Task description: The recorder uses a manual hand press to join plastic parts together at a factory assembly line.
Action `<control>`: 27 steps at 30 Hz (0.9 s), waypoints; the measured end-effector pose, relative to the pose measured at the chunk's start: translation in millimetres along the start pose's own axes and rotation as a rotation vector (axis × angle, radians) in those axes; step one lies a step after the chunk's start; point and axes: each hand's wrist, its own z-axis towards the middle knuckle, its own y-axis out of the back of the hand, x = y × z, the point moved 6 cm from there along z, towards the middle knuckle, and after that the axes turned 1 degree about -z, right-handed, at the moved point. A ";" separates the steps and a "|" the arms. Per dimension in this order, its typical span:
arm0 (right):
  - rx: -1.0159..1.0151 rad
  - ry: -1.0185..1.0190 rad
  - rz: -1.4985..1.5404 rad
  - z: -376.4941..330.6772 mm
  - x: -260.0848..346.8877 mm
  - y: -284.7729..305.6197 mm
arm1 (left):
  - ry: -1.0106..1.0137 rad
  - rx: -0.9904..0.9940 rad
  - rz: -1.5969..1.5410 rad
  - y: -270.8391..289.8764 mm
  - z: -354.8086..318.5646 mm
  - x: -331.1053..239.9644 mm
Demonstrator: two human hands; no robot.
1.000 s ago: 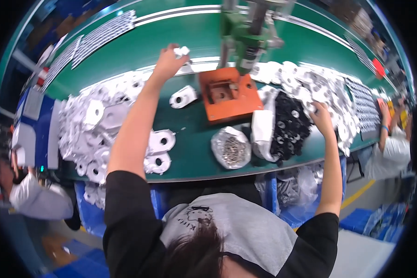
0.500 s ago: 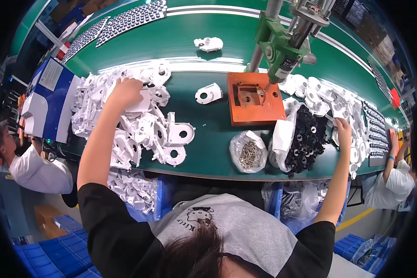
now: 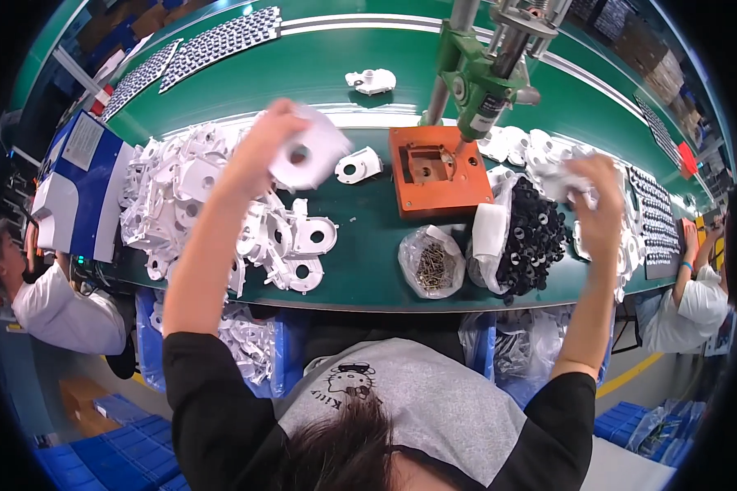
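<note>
Head view: left hand (image 3: 266,143) grips a white round housing (image 3: 309,155), lifted over the green table (image 3: 368,270). The orange fixture (image 3: 439,169) lies just to its right, nearer this hand. Right hand (image 3: 595,192) is closed on a small white part (image 3: 558,176) above the black pieces (image 3: 531,237).

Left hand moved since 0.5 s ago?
Yes. The left hand has lifted off the pile of white parts and swung right toward the orange fixture, now holding a white ring-shaped part.
</note>
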 end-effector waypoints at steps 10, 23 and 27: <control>0.583 0.090 0.748 36.0 103.6 -94.1 | 0.504 0.467 -0.382 -136.9 -44.7 54.9; 0.609 0.122 0.844 1.4 101.2 -128.8 | 0.745 0.708 -0.758 -152.1 -63.1 108.7; 0.542 0.028 0.852 -3.4 93.4 -130.2 | 0.792 0.543 -0.540 -154.1 -68.3 105.8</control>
